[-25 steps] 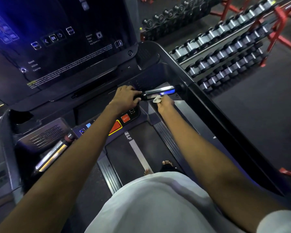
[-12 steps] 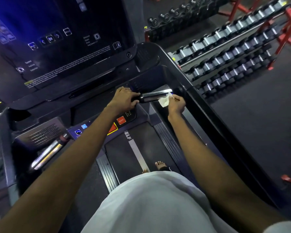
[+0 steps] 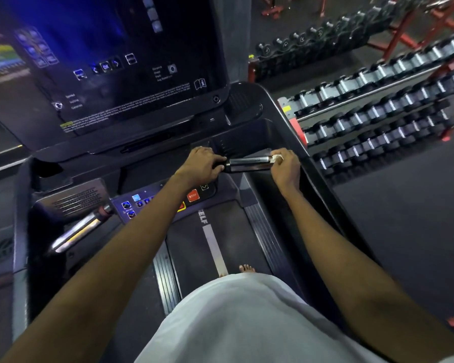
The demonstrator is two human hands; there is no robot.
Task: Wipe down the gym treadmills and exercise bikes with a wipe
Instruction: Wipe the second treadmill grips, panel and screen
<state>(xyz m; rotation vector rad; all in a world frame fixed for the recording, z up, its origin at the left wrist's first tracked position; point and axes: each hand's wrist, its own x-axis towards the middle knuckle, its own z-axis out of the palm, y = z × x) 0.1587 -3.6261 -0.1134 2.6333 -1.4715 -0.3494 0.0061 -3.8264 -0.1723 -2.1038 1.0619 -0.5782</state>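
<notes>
Though lower before, wipe [image 3: 276, 158] now on grip [image 3: 248, 164]

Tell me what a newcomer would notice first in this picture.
Both hands meet at centre on a shiny bar: the left hand holds its inner end, the right hand presses a white wipe to its outer end. Above glows a blue-lit screen, and rows of dumbbells stand at upper right.

The right hand [image 3: 286, 167], earlier below the shiny chrome handle bar [image 3: 248, 164], now clasps its outer end through the small white wipe [image 3: 276, 158].
</notes>
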